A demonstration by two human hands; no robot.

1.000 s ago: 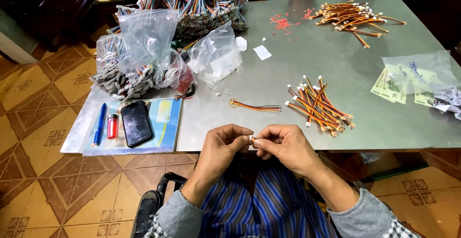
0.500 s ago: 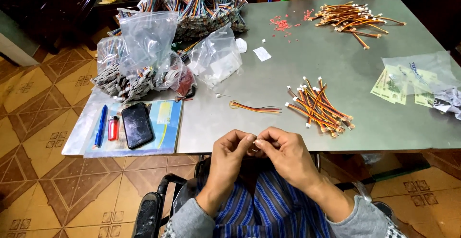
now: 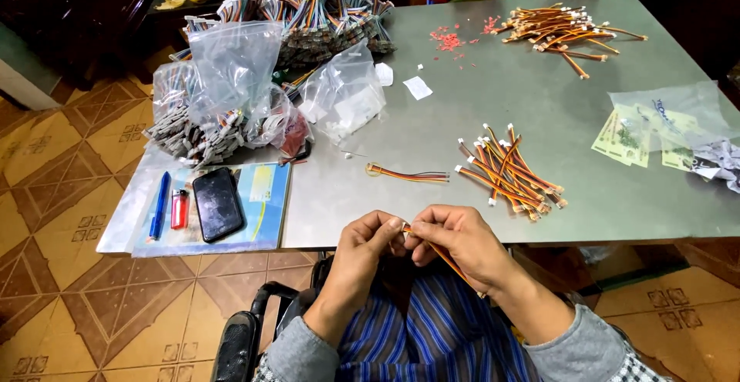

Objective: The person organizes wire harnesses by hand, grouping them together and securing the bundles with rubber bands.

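Below table edge, hands (image 3: pixel 408 239) apparently pinching wire (image 3: pixel 447 257)

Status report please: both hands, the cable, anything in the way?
Left hand and right hand both pinch one wire cable above the lap. Table edge ahead; nothing in the way.
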